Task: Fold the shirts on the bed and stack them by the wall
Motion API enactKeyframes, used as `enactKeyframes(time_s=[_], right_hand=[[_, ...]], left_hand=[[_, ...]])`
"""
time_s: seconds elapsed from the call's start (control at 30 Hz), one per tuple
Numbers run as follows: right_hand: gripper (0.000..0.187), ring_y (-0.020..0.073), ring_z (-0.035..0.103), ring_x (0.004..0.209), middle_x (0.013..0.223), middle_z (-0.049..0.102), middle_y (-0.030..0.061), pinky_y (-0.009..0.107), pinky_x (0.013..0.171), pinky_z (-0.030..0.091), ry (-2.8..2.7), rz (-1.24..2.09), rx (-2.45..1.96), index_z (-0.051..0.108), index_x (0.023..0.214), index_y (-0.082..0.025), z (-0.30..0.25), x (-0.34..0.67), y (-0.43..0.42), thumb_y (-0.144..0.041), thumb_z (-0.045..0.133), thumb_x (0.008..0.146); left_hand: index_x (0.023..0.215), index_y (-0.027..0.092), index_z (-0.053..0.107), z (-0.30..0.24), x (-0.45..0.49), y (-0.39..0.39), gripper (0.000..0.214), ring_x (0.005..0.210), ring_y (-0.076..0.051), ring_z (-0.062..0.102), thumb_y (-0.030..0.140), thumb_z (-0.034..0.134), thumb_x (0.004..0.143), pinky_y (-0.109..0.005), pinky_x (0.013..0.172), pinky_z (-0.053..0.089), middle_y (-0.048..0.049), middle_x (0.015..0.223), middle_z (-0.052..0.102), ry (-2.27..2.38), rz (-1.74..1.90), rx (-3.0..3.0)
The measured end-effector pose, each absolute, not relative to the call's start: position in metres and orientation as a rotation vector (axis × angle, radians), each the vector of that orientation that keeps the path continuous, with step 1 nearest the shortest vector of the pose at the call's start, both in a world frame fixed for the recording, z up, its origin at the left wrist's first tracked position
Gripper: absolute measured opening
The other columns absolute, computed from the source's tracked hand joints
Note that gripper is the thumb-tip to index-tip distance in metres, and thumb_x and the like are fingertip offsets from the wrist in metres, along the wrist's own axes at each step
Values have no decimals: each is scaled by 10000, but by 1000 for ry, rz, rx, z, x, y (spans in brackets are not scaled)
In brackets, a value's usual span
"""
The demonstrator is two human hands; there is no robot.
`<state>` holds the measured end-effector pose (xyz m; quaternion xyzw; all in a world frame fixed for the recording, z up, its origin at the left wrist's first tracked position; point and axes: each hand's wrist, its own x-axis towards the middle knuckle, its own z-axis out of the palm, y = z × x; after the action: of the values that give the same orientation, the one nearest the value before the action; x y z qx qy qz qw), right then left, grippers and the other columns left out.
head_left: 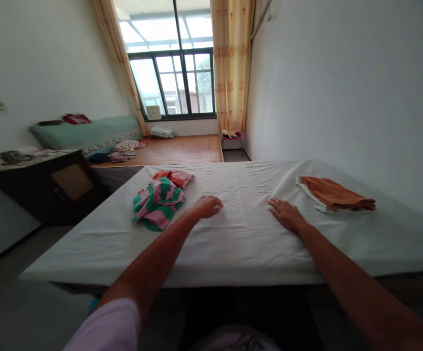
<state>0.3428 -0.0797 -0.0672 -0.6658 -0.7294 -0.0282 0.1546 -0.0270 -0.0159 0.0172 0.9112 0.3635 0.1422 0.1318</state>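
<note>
A white cloth [229, 239] with wrinkles covers the table in front of me. My left hand [208, 206] is over its middle with fingers slightly curled and apart, holding nothing; whether it touches the cloth I cannot tell. Flat on the cloth farther right lies my right hand [286, 213], fingers stretched out. To the left of my left hand is a crumpled pink and green garment [160, 202], with an orange-red piece of clothing [169, 177] behind it. A folded rust-brown garment [333, 193] rests on folded white fabric [321, 206] to the right of my right hand.
Beyond the table stands a bed [182, 148] with crumpled clothes [125, 150] and a green backrest [97, 134]. A dark cabinet [50, 180] is at the left. A pink stool [232, 136] stands near the curtain [232, 68]. A white wall [350, 97] runs along the right.
</note>
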Motion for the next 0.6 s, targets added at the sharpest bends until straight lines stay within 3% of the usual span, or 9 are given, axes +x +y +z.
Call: enactKeyframes(time_s=[0.13,0.23,0.3,0.37,0.5,0.6], right_hand=[[461,223,423,1334,1425,501,36,425,1118,299,-2078,-121,-1883,524,1348,-280,-69,349,-81,-403,366,932],[454,230,429,1326,1419,508,38,435,1111,304,-2053,-134,-1894,535,1337,-270,-70,346,-80,-387,367,931],[448,231,436,1317,1416,511,36,435,1104,311,-2041,-134,-1907,541,1329,-265,-69,343,-80,-378,367,932],[438,229,447,1306,1410,518,34,432,1096,320,-2030,-130,-1913,549,1318,-265,-68,341,-80,-367,373,930],[418,221,460,1291,1394,535,32,420,1093,324,-2002,-122,-1894,566,1297,-264,-65,339,-81,-334,393,922],[396,221,479,1271,1365,562,35,413,1082,341,-1970,-76,-1855,596,1256,-257,-64,342,-81,-316,418,907]], left_hand=[[1104,220,669,58,-132,-15,341,1276,-317,457,191,555,784,-486,1062,328,-130,1342,553,1951,582,2619],[1147,172,620,67,-196,-20,382,1144,-377,555,303,559,793,-537,932,411,-201,1238,604,2422,303,2250],[1012,174,659,71,-219,-20,316,1038,-361,613,370,563,784,-476,860,462,-182,1137,659,2400,113,2105],[860,179,668,79,-219,-16,249,995,-328,628,387,557,782,-404,836,473,-146,1031,697,2329,176,2102],[684,161,614,113,-158,-1,304,845,-249,634,431,554,810,-295,747,477,-77,731,678,1903,819,2059],[745,151,587,144,-82,6,371,631,-162,587,516,567,814,-270,640,486,-15,637,616,1270,1128,1732]])
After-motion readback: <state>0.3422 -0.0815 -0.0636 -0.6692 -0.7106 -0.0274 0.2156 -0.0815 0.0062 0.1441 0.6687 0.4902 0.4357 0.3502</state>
